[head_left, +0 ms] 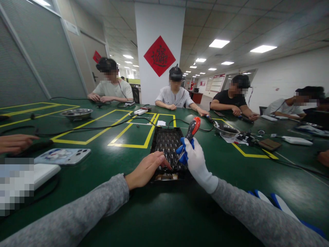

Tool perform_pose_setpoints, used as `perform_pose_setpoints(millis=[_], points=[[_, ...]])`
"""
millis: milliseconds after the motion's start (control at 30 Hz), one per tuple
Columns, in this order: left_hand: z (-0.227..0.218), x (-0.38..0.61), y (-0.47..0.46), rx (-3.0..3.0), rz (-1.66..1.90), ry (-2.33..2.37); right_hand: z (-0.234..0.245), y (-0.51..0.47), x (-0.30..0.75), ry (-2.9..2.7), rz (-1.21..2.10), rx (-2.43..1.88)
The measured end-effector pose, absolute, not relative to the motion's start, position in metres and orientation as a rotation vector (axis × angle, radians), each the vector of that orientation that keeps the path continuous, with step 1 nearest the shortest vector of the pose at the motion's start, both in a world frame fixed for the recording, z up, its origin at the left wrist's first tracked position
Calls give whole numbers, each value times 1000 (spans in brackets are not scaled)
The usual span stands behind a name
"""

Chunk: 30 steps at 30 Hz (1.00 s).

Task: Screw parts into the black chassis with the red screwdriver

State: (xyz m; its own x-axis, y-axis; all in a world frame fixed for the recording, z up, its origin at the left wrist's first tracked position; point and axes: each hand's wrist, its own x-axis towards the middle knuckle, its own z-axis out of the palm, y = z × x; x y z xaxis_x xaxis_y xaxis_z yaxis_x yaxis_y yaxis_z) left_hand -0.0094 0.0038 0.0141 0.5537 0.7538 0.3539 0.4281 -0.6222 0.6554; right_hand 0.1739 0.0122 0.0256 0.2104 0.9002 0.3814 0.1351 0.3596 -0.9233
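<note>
A black rectangular case point(159, 145) with rows of small shiny pockets or ridges lies on the green table in front of me. My bare left hand point(147, 168) rests over its near left part, fingers stretched out and one fingertip close to the tool's tip. My right hand point(196, 163), in a white glove with blue fingertips, is closed around a screwdriver point(193, 127) with a red and dark grey handle. Its thin shaft slants down to the case's near right part. Whatever lies under the tip is too small to make out. Brownish parts point(166, 177) show along the near edge.
Several people sit around the table point(123, 212). A phone point(63, 156) and a white device lie left; another person's hand point(15, 144) is beyond them. Metal bowls point(77, 114), cables, a brown wallet-like item point(269, 144) and blue-white gloves point(285, 206) lie around.
</note>
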Motion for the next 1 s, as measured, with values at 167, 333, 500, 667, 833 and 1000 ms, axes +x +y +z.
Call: perform_pose_setpoints(millis=[167, 333, 500, 667, 833, 1000], points=[[15, -9, 3, 2282, 869, 936, 25, 14, 173, -1261, 713, -1102], [15, -9, 3, 2275, 891, 941, 26, 13, 173, -1270, 710, -1107], [16, -9, 3, 2276, 882, 936, 26, 13, 174, -1276, 703, -1112], [16, -8, 3, 2269, 881, 931, 27, 12, 173, -1263, 700, -1118], [16, -9, 3, 2267, 877, 935, 27, 12, 173, -1258, 721, -1090], [14, -10, 3, 2269, 878, 942, 26, 12, 173, -1249, 714, -1092]])
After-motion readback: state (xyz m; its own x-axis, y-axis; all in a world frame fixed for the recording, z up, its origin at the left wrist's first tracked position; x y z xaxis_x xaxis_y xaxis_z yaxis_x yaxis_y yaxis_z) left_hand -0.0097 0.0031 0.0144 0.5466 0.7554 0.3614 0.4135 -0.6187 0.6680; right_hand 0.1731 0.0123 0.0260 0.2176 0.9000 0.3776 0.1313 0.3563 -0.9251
